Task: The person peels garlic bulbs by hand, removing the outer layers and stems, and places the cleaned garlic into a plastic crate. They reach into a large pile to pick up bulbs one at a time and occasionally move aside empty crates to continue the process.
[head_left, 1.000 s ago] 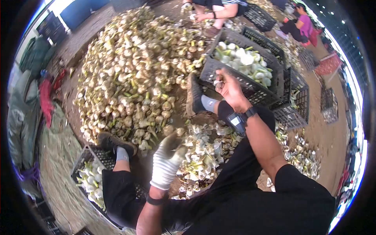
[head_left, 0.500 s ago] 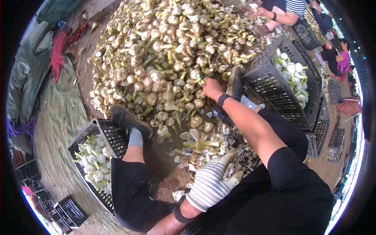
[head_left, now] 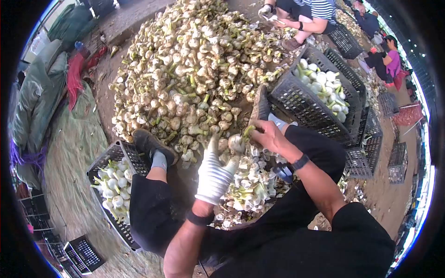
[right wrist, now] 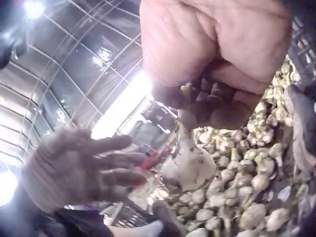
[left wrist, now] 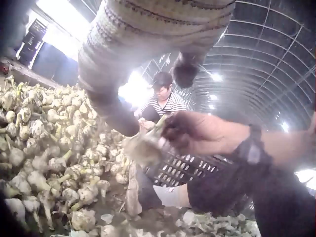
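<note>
A garlic bulb hangs by its green stem from the bare right hand, whose thumb and fingers pinch the stem. In the right wrist view the bulb points down below the curled fingers of the right hand. The left hand, in a white striped glove, is beside the bulb with thumb and fingers spread, holding nothing. In the left wrist view the gloved hand arches over the blurred bulb; whether it touches the bulb cannot be told.
A large garlic pile lies ahead. Crates of whiter bulbs stand at right and left. Loose peels lie between the legs. Another person in a striped shirt sits beyond the pile.
The right hand has drawn back from the pile with a bulb by its stem. The gloved left hand has moved from over the peels up and left, beside that bulb. The head view has shifted.
</note>
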